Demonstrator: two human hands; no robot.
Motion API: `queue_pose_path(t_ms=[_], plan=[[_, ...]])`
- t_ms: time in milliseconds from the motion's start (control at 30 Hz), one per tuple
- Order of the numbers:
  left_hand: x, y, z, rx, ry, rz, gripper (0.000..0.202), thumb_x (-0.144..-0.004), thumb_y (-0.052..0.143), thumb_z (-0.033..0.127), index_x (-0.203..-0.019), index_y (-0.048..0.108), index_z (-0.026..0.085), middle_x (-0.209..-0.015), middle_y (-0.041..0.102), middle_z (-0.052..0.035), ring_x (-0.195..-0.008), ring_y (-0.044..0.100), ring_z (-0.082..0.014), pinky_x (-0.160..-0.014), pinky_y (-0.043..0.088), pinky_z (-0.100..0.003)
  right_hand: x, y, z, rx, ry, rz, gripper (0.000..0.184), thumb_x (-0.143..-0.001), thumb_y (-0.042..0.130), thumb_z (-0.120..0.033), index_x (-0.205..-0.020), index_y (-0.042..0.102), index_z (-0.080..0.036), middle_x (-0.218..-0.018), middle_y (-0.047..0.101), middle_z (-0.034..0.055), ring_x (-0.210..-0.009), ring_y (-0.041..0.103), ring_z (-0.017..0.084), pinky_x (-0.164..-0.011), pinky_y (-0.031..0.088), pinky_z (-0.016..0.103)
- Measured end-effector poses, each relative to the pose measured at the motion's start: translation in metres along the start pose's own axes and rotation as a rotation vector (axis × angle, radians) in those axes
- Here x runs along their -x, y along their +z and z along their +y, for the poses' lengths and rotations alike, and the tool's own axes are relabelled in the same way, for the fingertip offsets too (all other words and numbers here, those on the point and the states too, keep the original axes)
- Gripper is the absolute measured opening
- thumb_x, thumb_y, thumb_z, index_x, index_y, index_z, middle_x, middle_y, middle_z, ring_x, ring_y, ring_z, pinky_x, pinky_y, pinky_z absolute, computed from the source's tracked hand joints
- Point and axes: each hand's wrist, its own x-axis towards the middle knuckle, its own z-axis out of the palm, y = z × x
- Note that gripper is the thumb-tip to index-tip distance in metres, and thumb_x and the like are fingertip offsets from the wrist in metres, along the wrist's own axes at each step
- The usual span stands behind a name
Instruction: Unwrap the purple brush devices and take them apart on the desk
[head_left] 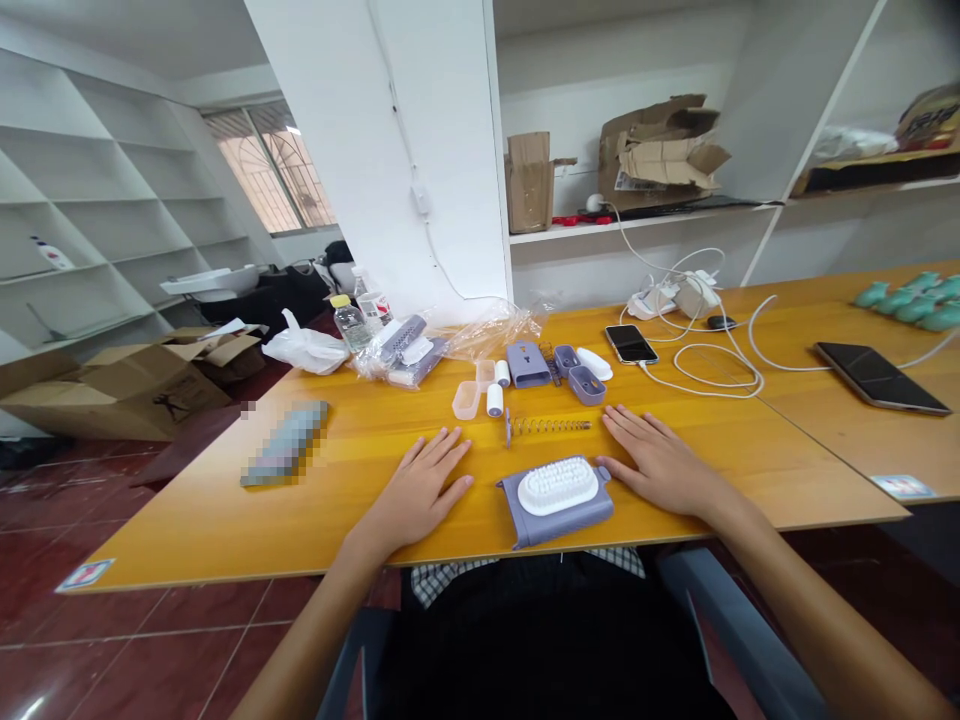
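Laid flat, open, empty: left hand (420, 490), right hand (660, 465). Grey-lilac plastic block with white oval brush (559, 497) is set between them, long axis hand-to-hand, nearer the right hand.

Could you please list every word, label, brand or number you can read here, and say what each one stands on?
No text here is legible.
Left table sticker: red mark, too blurred to read.
Right table sticker: too small.
Floor cardboard box: black print, unreadable.
Shelf bag: red lettering, blurred.
Shelf box label: too small.
Flat item on the table: pixelated.
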Motion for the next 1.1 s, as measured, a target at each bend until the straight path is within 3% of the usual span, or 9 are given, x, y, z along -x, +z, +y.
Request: queue_pose_path(t_ms=[200, 300, 433, 567, 700, 800, 933, 1100], plan=[[-0.003, 0.0, 0.004, -0.038, 0.007, -0.048, 0.063, -0.114, 0.036, 0.057, -0.167, 0.041, 0.024, -0.174, 0.037, -0.0123, -0.165, 0.03, -0.0332, -0.133, 0.024, -0.062, -0.002, -0.004, -0.002, -0.011, 0.01, -0.031, 0.076, -0.106, 0.04, -0.065, -0.164, 0.047, -0.016, -0.172, 0.041, 0.0171, -0.161, 0.036, 0.036, -0.131, 0.031, 0.063], [-0.003, -0.003, 0.007, -0.026, 0.003, -0.05, 0.063, -0.113, 0.037, 0.056, -0.167, 0.042, 0.022, -0.174, 0.039, -0.0139, -0.164, 0.031, -0.0342, -0.132, 0.026, -0.064, -0.007, -0.01, -0.003, -0.04, 0.006, -0.025, 0.071, -0.103, 0.051, -0.061, -0.16, 0.053, -0.018, -0.167, 0.05, 0.0172, -0.157, 0.045, 0.038, -0.128, 0.037, 0.062], [-0.008, -0.009, 0.007, -0.001, 0.047, -0.001, 0.059, -0.11, 0.049, 0.049, -0.163, 0.046, 0.023, -0.176, 0.035, -0.0155, -0.165, 0.029, -0.036, -0.131, 0.03, -0.063, -0.021, -0.029, -0.011, -0.15, -0.061, 0.066, 0.056, -0.103, 0.055, -0.048, -0.153, 0.06, -0.022, -0.154, 0.065, 0.0149, -0.142, 0.062, 0.036, -0.12, 0.049, 0.059], [-0.035, -0.021, 0.009, -0.029, 0.124, 0.065, 0.065, -0.1, 0.067, 0.042, -0.16, 0.05, 0.023, -0.176, 0.033, -0.0193, -0.162, 0.03, -0.0428, -0.126, 0.032, -0.068, -0.05, -0.047, -0.03, -0.214, -0.191, 0.138, 0.042, -0.104, 0.057, -0.04, -0.14, 0.07, -0.022, -0.14, 0.074, 0.014, -0.134, 0.067, 0.034, -0.117, 0.051, 0.056], [-0.078, -0.027, 0.016, -0.038, 0.275, 0.078, 0.073, -0.09, 0.081, 0.044, -0.155, 0.056, 0.023, -0.166, 0.049, -0.0211, -0.158, 0.038, -0.0454, -0.126, 0.028, -0.071, -0.087, -0.044, -0.051, -0.234, -0.291, 0.056, 0.041, -0.098, 0.069, -0.035, -0.137, 0.072, -0.023, -0.139, 0.074, 0.0144, -0.132, 0.066, 0.034, -0.114, 0.051, 0.055], [-0.099, -0.02, 0.02, -0.052, 0.32, 0.088, 0.072, -0.087, 0.083, 0.052, -0.148, 0.062, 0.022, -0.153, 0.062, -0.0215, -0.152, 0.046, -0.0456, -0.124, 0.028, -0.072, -0.107, -0.033, -0.061, -0.24, -0.317, -0.046, 0.039, -0.094, 0.076, -0.035, -0.13, 0.075, -0.021, -0.127, 0.077, 0.0146, -0.12, 0.07, 0.034, -0.107, 0.053, 0.051], [-0.102, -0.006, 0.019, -0.035, 0.326, 0.122, 0.052, -0.095, 0.075, 0.053, -0.136, 0.07, 0.021, -0.135, 0.073, -0.018, -0.14, 0.057, -0.0402, -0.122, 0.033, -0.065, -0.115, -0.02, -0.065, -0.264, -0.359, -0.095, 0.025, -0.096, 0.075, -0.036, -0.115, 0.078, -0.02, -0.104, 0.078, 0.0105, -0.104, 0.07, 0.029, -0.095, 0.052, 0.042], [-0.093, -0.004, 0.019, 0.067, 0.312, 0.191, 0.06, -0.091, 0.079, 0.059, -0.136, 0.068, 0.021, -0.131, 0.074, -0.015, -0.128, 0.065, -0.0346, -0.117, 0.043, -0.056, -0.111, -0.019, -0.068, -0.381, -0.416, -0.084, 0.028, -0.098, 0.074, -0.039, -0.12, 0.076, -0.022, -0.102, 0.077, 0.0079, -0.097, 0.068, 0.026, -0.088, 0.049, 0.037]])
